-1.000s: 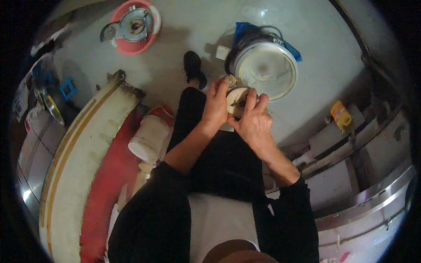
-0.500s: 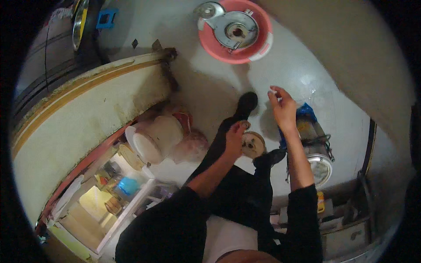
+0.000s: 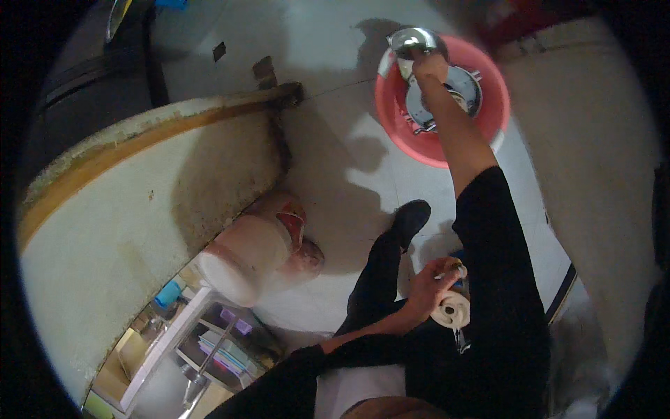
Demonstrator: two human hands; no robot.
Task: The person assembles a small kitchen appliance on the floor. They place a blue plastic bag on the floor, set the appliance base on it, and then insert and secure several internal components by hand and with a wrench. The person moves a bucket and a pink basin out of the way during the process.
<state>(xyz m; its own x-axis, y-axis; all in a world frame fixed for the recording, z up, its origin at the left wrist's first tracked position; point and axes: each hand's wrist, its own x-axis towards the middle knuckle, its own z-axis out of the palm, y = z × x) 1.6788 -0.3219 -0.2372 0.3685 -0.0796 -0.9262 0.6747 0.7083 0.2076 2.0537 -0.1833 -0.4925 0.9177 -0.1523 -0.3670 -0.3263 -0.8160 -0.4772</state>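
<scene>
My right arm stretches far forward to the pink basin [image 3: 385, 105]. My right hand [image 3: 430, 68] is closed over the neck of a round metal housing [image 3: 469, 84] with a cup-shaped hopper [image 3: 417, 39]. The housing rests in the basin; the hand and forearm cover part of it, and the fingertips are hard to make out. Near my knees, my left hand [image 3: 431, 285] is closed in a pinch on something small that I cannot make out. Just beside it is a round beige disc [image 3: 452, 311] with a central hole, partly hidden by my arms.
A pale bucket [image 3: 244, 251] lies on its side at the left, next to a low partition [image 3: 146, 181]. Shelving [image 3: 178, 335] with small items stands at lower left. My shoe [image 3: 412, 216] is on the floor, and a wall [image 3: 586, 153] runs along the right.
My right hand has gone from above the steel canister out to the metal housing in the basin. My left hand is now nearer the beige disc. The view has shifted, with the basin farther right.
</scene>
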